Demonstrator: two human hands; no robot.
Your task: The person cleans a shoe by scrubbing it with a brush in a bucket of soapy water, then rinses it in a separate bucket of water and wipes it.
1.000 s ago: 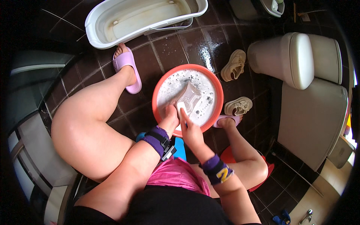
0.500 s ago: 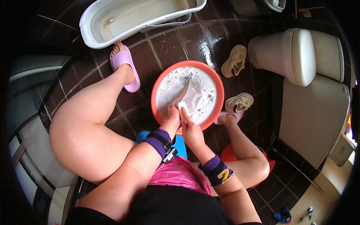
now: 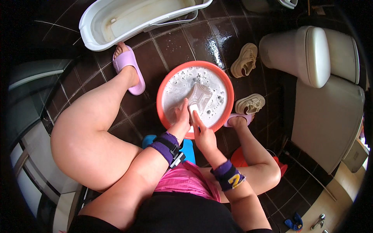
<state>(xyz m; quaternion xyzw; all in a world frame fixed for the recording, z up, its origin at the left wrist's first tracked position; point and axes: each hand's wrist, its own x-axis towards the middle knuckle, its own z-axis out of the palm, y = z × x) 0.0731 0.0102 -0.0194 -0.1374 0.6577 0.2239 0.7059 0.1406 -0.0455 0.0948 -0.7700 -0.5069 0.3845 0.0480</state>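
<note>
A round orange basin [image 3: 159, 97] of foamy water stands on the floor in front of me. In it lies a shoe [image 3: 201, 97], its pale, patterned sole turned up. My left hand [image 3: 182, 116] grips the shoe's near end at its left side; the hand hides part of it. In my right hand [image 3: 205, 138] is a small white brush [image 3: 194, 109], pressed against the near part of the sole. The forefinger stretches along the brush, and its underside is hidden.
Two beige sneakers [image 3: 244, 61] stand right of the basin, near a white toilet [image 3: 287, 52]. A white tub [image 3: 88, 39] sits at the far left. My feet in lilac slippers [image 3: 128, 64] flank the basin. Dark floor tiles look wet beyond it. A red bucket [image 3: 237, 158] is by my right leg.
The shoe has shifted slightly, its sole turned a little more to the right. My left fingers have moved up along its side, and the brush has moved slightly right with my right hand.
</note>
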